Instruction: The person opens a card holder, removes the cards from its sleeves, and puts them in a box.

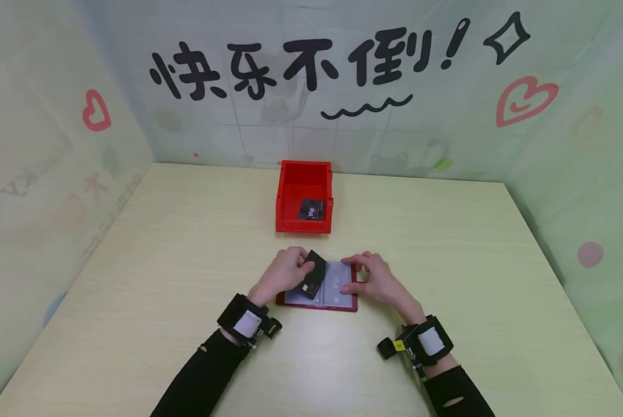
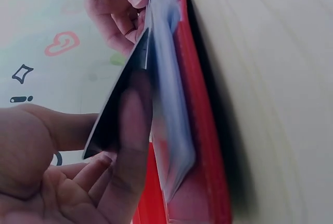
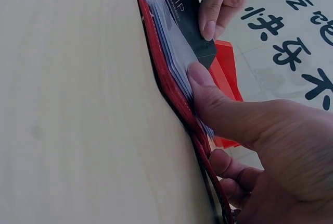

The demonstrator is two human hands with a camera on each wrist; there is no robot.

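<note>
A red card holder [image 1: 338, 284] lies spread on the table below the box, its clear plastic sleeves [image 3: 174, 47] showing inside the red cover. Between thumb and fingers, my left hand [image 1: 285, 270] pinches a black VIP card [image 1: 315, 277], tilted over the holder's left half. From the left wrist, the card [image 2: 117, 114] is seen edge-on beside the sleeves. At the holder's right edge, my right hand [image 1: 378, 282] grips it, thumb on the sleeves and fingers at the cover's edge. Whether the card's lower end is inside a sleeve, I cannot tell.
Behind the holder stands a red plastic box [image 1: 303, 226] with a black VIP card [image 1: 311, 209] inside. The pale wooden table [image 1: 186, 231] is bounded by printed wall sheets [image 1: 290, 133] at the back and sides. Both wrists wear strapped cameras.
</note>
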